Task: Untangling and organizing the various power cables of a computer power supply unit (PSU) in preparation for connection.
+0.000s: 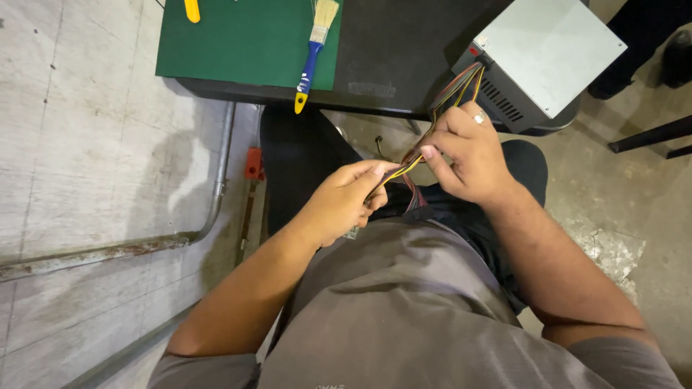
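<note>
A grey metal power supply box (549, 54) sits at the table's near right corner, tilted. A bundle of coloured wires (455, 88) runs out of its side down toward my lap. My right hand (467, 153), with a ring on one finger, pinches the bundle a little below the box. My left hand (346, 200) grips the same wires lower down, above my dark trousers, with yellow and black strands (398, 171) stretched between the two hands.
A black table (393, 43) carries a green mat (245, 39). On the mat lie a blue-handled brush with a yellow tip (311, 57) and a yellow tool handle (192, 10). A metal pipe (216, 194) runs along the concrete floor at left. Dark shoes (677, 57) stand at far right.
</note>
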